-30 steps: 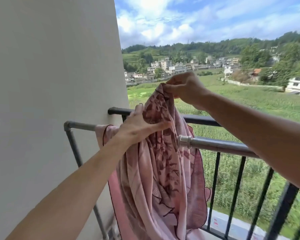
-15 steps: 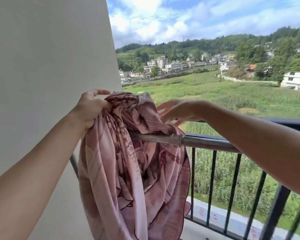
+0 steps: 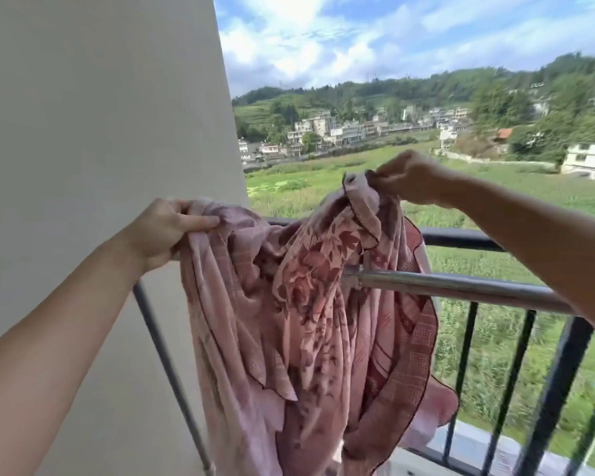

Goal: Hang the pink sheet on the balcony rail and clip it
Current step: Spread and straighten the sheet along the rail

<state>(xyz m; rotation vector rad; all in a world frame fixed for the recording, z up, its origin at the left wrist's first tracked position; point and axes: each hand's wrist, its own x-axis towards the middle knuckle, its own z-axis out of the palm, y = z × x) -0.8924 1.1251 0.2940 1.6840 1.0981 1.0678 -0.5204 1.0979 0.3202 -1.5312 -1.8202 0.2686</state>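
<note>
The pink sheet (image 3: 310,324), printed with darker red leaves, hangs bunched over the silver rail (image 3: 461,288) and falls in folds below it. My left hand (image 3: 162,231) grips its left upper edge close to the wall. My right hand (image 3: 409,182) pinches another part of the top edge and holds it above the rail. Part of the silver rail is hidden under the cloth. No clip is in view.
A plain white wall (image 3: 100,132) fills the left side. Behind the silver rail runs the black balcony railing (image 3: 461,237) with vertical bars (image 3: 464,355). A grey slanted bar (image 3: 165,352) drops along the wall. Fields, houses and hills lie beyond.
My right hand has taken hold of the sheet's edge and lifted it up to the right. My left hand still holds the left edge, and the cloth is spread wider between them.
</note>
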